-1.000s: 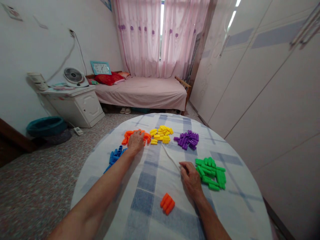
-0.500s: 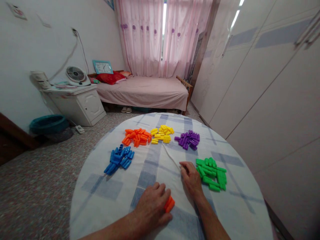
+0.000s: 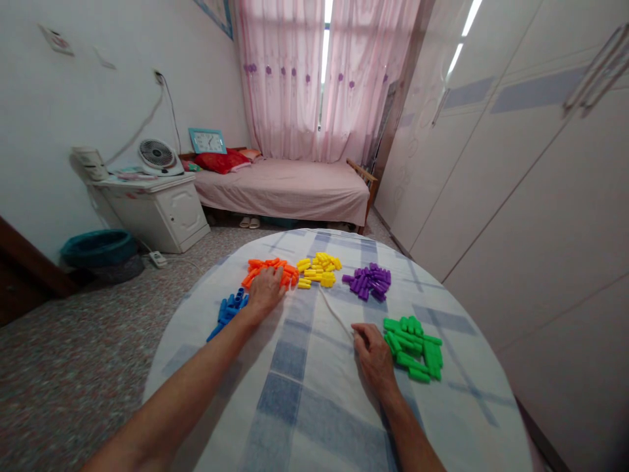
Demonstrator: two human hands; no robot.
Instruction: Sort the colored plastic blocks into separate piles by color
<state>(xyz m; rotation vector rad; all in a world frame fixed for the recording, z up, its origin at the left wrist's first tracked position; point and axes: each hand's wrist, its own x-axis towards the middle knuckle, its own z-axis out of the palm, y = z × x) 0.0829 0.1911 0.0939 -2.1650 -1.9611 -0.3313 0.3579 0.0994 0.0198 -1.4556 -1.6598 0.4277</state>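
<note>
From my remote post, the largest thing I see is a pale wardrobe (image 3: pixel 531 249) filling the right side. Next comes a round desk (image 3: pixel 289 426) in the near centre, covered by a white and blue checked cloth. Beyond it, at the far end, stands a bed (image 3: pixel 289 187) with a pink cover.

On the desk, small plastic pieces lie in five groups, one colour each, spaced in an arc, I judge, so that colours stay apart and within reach. The green pile (image 3: pixel 411 342) is on the right, the purple pile (image 3: pixel 367 282) far right of centre, the yellow pile (image 3: pixel 320 276) far centre, the orange pile (image 3: pixel 289 275) far left of centre, and the blue pile (image 3: pixel 228 312) on the left, partly covered by a forearm.

The left hand (image 3: pixel 266 290) reaches over the orange pile, fingers bent down among the pieces; I cannot tell whether its grip pinches one. The right hand (image 3: pixel 375 357) rests beside the green pile, fingers curled, perhaps to steady the smallest item, a thin white cord (image 3: pixel 335 315) whose near end meets the fingertips. Whether that grip pinches it, I cannot tell.
</note>
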